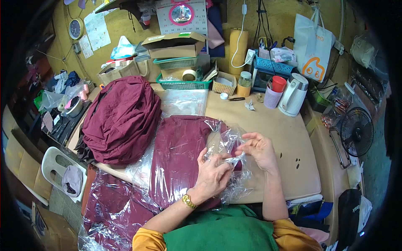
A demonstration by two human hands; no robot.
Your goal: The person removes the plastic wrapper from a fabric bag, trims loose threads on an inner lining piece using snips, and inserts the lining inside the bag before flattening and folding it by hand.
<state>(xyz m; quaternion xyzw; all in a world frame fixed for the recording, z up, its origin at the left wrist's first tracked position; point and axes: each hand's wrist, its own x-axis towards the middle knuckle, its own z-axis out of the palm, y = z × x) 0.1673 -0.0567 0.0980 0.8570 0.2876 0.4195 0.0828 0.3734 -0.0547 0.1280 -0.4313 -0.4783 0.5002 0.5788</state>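
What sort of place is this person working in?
Probably a small garment workshop: maroon cloth in clear plastic lies on the table, a big heap of maroon fabric sits beside it, and more plastic-wrapped cloth is at the lower left.

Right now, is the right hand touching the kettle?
Apart. The head view shows bare tabletop between the right hand and the base of the kettle, with the kettle standing farther back on the table.
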